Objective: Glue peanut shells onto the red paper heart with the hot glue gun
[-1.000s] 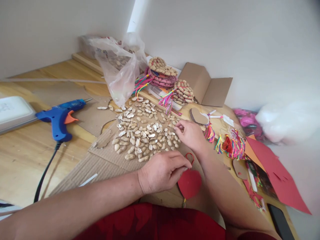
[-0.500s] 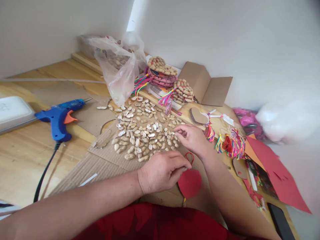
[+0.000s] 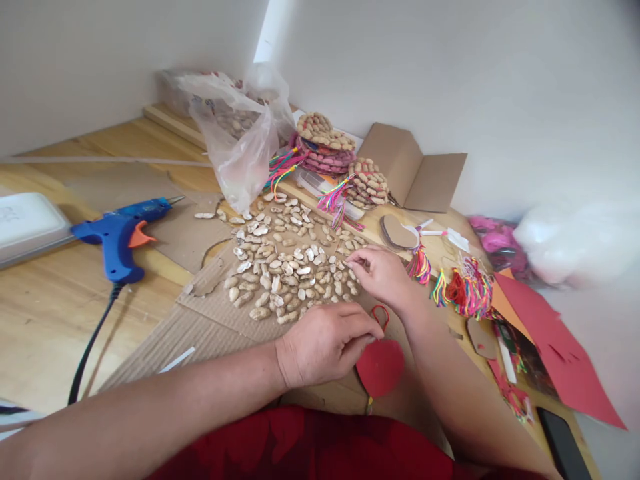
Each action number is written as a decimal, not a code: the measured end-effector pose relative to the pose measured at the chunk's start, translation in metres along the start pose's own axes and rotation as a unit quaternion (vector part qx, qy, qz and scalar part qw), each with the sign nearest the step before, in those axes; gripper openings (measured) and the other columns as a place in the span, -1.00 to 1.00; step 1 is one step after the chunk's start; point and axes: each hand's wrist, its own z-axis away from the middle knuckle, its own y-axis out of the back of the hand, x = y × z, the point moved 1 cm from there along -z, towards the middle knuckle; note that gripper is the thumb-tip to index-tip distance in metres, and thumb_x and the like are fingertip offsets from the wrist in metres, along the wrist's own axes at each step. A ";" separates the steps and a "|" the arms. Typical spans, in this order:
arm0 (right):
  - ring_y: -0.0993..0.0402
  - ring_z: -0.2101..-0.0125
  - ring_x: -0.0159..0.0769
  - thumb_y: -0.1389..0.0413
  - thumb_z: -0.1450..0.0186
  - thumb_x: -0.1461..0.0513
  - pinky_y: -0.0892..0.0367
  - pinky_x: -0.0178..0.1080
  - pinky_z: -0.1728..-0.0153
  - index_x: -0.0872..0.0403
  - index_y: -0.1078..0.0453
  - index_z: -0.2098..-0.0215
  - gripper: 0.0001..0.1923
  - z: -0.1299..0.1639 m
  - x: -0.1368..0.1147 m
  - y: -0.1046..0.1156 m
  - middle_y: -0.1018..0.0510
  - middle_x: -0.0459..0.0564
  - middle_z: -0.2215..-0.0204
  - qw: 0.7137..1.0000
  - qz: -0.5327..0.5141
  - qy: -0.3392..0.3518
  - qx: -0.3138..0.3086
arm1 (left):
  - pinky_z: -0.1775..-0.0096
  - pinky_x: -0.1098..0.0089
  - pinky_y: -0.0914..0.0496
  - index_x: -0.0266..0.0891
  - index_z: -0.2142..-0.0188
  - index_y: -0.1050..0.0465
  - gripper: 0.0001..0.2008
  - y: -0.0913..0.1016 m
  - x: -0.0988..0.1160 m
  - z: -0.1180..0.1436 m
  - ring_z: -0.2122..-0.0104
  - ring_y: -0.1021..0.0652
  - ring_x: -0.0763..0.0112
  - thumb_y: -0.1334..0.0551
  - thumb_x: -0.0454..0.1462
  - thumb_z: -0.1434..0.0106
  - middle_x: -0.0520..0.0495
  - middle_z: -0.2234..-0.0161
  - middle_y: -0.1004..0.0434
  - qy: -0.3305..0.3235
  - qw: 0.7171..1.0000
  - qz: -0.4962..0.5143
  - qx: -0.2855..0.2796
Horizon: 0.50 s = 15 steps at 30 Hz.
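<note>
Nearest is the person's red clothing (image 3: pixel 305 447), and just beyond it the left hand (image 3: pixel 327 340) has thumb and fingertips clamped on the top of a red disc (image 3: pixel 381 368), which hangs tilted over the cardboard sheet (image 3: pixel 200 327), between the two forearms. A red cord loop (image 3: pixel 387 317) rises by those fingertips, and a small yellow tip (image 3: pixel 370 405) shows at the disc's lower edge. At the right lies a dark phone (image 3: pixel 563 440), with a red sheet (image 3: pixel 560 347) past it. The right hand (image 3: pixel 383 272) is at the right edge of the spread peanut shells (image 3: pixel 295 267), thumb and forefinger close together; whether they pinch anything I cannot tell. Colored tassels (image 3: pixel 467 290) lie to its right. Across on the left, a blue glue gun (image 3: pixel 117 243) rests on the wooden table (image 3: pixel 35 313) beside a white case (image 3: pixel 30 227). Farther back are a plastic bag (image 3: pixel 245 153), stacked peanut-covered pieces (image 3: pixel 325 143) and a folded cardboard piece (image 3: pixel 400 167) near the wall.
</note>
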 end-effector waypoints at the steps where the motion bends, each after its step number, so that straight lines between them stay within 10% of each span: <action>1: -0.50 0.25 -0.22 -0.12 -0.34 0.31 -0.29 -0.21 0.16 0.08 -0.56 0.28 -0.85 -0.001 0.000 0.000 -0.63 0.01 0.29 1.000 -0.003 -0.009 -0.001 | 0.12 0.42 -0.45 -0.24 0.13 -0.53 -0.80 0.000 0.000 0.000 0.22 -0.57 0.40 -0.13 -0.41 -0.37 -0.07 0.23 -0.61 -0.001 1.000 -0.002 -0.001; 15: -0.40 0.49 -0.34 -0.16 -0.24 0.24 -0.17 -0.33 0.48 0.03 -0.56 0.35 -0.89 -0.005 0.007 0.001 -0.58 -0.12 0.48 0.988 -0.117 -0.097 -0.041 | 0.13 0.42 -0.45 -0.25 0.12 -0.53 -0.79 -0.001 0.000 0.000 0.22 -0.56 0.40 -0.14 -0.42 -0.37 -0.07 0.22 -0.61 0.001 1.000 -0.001 -0.002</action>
